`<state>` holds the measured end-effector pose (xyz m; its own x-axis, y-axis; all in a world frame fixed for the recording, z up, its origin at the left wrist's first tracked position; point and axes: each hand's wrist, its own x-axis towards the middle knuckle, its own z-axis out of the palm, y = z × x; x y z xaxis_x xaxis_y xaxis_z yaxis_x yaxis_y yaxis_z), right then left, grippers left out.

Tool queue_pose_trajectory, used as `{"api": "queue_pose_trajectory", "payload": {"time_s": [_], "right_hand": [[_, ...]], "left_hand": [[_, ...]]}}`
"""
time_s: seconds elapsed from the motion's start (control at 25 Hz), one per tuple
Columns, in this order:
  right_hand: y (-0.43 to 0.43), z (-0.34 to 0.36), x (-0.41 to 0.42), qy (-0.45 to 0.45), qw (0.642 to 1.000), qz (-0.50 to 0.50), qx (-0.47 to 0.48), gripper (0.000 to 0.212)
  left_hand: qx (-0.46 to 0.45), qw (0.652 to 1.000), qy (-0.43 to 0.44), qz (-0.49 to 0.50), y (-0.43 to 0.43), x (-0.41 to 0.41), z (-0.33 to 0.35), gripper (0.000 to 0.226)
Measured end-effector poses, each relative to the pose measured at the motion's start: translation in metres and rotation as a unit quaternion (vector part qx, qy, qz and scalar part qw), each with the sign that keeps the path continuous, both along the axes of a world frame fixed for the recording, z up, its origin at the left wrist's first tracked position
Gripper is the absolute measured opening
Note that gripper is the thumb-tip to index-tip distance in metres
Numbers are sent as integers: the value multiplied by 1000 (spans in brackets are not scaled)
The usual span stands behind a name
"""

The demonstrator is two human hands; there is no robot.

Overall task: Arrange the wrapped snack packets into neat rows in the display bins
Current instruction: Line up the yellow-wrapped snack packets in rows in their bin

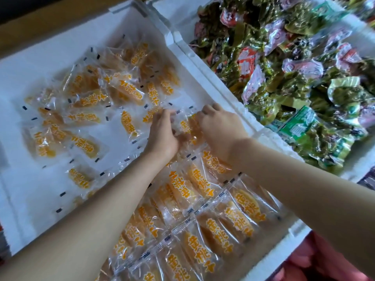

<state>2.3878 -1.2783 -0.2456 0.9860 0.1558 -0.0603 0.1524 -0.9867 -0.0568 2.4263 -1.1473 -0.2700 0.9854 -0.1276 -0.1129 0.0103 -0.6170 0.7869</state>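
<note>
- The white foam bin (223, 92) holds clear packets printed in orange.
- The left hand (162, 130) has its fingers curled, pinching one edge of a packet (187, 126) near the bin's right wall.
- The right hand (221, 126) grips the same packet's other edge, its fingers curled down and its fingertips hidden.
- The held packet sits between the 2 hands, just above the tidy rows.
- The tidy rows of packets (229, 220) overlap edge to edge in the bin's near right part.
- Loose packets (129, 92) lie scattered at mixed angles across the far left part.
- A second foam bin (361, 159), touching on the right, is heaped with green and red packets (294, 78).
</note>
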Motion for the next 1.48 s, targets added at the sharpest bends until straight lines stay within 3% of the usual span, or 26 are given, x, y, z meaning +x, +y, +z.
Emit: {"api": "queue_pose_trajectory", "payload": {"time_s": [0.08, 0.12, 0.24, 0.36, 0.44, 0.52, 0.6, 0.68, 0.76, 0.92, 1.04, 1.16, 1.24, 1.48], "right_hand": [[-1, 0, 2, -5, 999, 32, -18, 36], [-3, 0, 4, -4, 999, 42, -22, 36], [-6, 2, 8, 4, 998, 51, -24, 35], [-3, 6, 10, -21, 999, 44, -2, 42], [4, 8, 14, -64, 995, 57, 48, 49], [17, 7, 24, -75, 989, 78, 103, 53], [36, 1, 43, -57, 987, 78, 125, 52], [53, -7, 65, -30, 988, 42, 147, 54], [64, -12, 82, -4, 991, 18, 132, 56], [75, -6, 94, -33, 999, 8, 41, 53], [80, 2, 98, -23, 998, -10, 56, 55], [80, 1, 104, -16, 999, -17, 40, 43], [76, 0, 104, -25, 998, -17, 59, 38], [56, 11, 94, -65, 950, -95, 291, 36]], "left_hand": [[195, 974, -58, -99, 6, 5, -8, 71], [260, 956, -68, -118, 10, 7, -7, 77], [317, 933, -65, -156, 12, 9, -9, 87], [239, 957, -70, -145, 11, 3, -6, 94], [183, 966, -151, -100, 26, 0, -5, 73], [181, 955, -231, -48, 49, 3, -5, 52], [180, 963, -195, 41, 74, 12, -7, 49], [152, 976, -87, 132, 90, 29, -11, 65], [129, 980, -12, 149, 94, 42, -13, 78], [77, 985, 64, 143, 87, 52, -11, 49], [58, 987, 67, 134, 85, 50, -5, 43], [16, 985, 59, 164, 89, 45, -1, 32], [4, 983, 32, 183, 91, 37, 6, 37], [-74, 984, -20, 161, 96, 9, 24, 32]]}}
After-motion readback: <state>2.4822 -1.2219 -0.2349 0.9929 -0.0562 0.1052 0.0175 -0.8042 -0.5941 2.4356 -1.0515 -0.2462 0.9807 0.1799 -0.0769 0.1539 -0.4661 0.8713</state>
